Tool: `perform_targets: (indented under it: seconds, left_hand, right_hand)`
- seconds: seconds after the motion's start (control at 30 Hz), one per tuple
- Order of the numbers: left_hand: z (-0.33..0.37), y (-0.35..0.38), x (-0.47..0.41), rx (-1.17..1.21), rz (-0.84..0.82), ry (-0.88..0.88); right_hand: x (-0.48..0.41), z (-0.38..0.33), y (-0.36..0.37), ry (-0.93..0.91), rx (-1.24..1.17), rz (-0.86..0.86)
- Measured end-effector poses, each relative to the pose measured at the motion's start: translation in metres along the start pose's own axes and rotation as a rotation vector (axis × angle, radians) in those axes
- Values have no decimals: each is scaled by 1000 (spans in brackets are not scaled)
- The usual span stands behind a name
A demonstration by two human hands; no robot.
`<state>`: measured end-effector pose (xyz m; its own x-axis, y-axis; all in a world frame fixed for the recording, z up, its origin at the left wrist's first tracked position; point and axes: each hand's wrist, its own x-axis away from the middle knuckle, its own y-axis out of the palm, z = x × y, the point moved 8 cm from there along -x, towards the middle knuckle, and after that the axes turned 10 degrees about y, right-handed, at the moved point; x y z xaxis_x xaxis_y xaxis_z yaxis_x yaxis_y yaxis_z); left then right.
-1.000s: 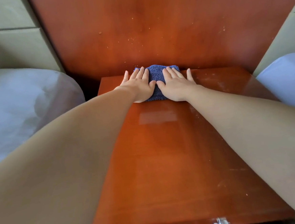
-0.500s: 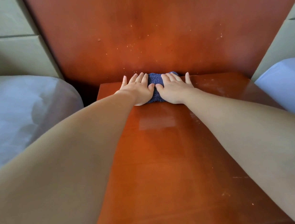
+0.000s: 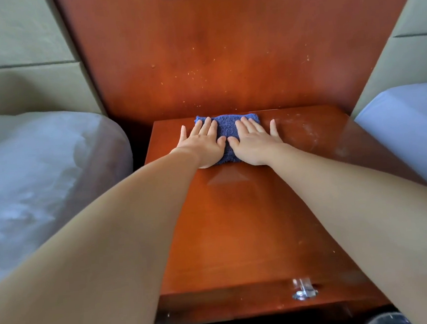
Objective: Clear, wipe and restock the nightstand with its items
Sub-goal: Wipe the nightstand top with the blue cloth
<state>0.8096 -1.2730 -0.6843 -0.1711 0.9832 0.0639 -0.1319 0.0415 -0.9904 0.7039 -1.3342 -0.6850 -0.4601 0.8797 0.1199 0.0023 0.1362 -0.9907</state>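
Only the cloth [image 3: 226,125] lies on your bench [image 3: 237,223], so I judge the clearing done and the wiping in progress: the cloth is at the rear edge, 12 o'clock, and your left hand [image 3: 203,143] and right hand [image 3: 253,143] press flat on it side by side, fingers straight, gripping nothing. Pale smears [image 3: 304,129] at 2 o'clock seem not yet wiped, and the restocking is all left, though no items are in view. Nothing blocks the cloth, but one bed [image 3: 42,175] at 9 o'clock and another bed [image 3: 409,126] at 3 o'clock stand close beside the bench.
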Motion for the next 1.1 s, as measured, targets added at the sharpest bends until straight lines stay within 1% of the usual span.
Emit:
perform_targets:
  seconds: [0.63, 0.87, 1.1]
  left_hand:
    - [79, 20, 166, 8, -24, -16]
    - [103, 26, 198, 1, -30, -38]
    - [126, 29, 210, -9, -82, -31]
  right_hand:
    - [182, 29, 20, -31, 4, -40]
    - [220, 42, 23, -54, 9, -41]
    - [239, 60, 24, -67, 12, -49]
